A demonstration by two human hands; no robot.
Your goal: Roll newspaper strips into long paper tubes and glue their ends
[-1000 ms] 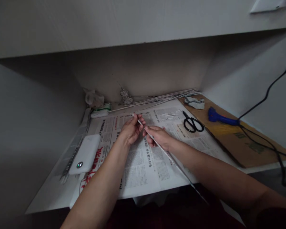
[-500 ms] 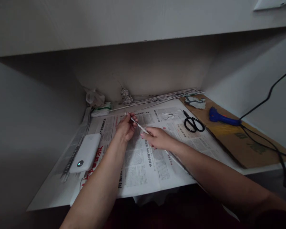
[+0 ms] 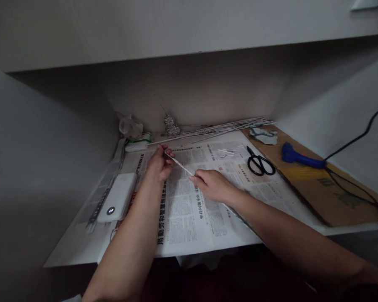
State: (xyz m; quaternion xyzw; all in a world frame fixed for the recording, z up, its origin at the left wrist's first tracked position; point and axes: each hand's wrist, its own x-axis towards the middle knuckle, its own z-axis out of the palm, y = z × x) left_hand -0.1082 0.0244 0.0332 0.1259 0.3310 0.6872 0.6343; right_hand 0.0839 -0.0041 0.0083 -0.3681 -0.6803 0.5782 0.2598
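A thin rolled paper stick [image 3: 183,167] runs slantwise between my hands over the newspaper [image 3: 189,224]. My left hand [image 3: 160,162] pinches its far end between thumb and fingers. Lower down, my right hand [image 3: 209,182] is closed round the same stick, and a thin length shows again beneath my right wrist. Short white paper pieces [image 3: 228,152] lie on the newspaper beyond my right hand. To their right rest black-handled scissors [image 3: 260,163], blades pointing away.
A blue glue gun [image 3: 302,157] with a black cord lies on cardboard [image 3: 305,197] at right. Long paper sticks [image 3: 227,129] line the back, near a small woven figure [image 3: 171,125]. A white power bank [image 3: 118,197] sits at left. The overhanging panel [image 3: 189,29] crosses above.
My left hand has moved a little away from my right, so more of the paper stick shows between them. The view has shifted slightly, moving the scene rightward.
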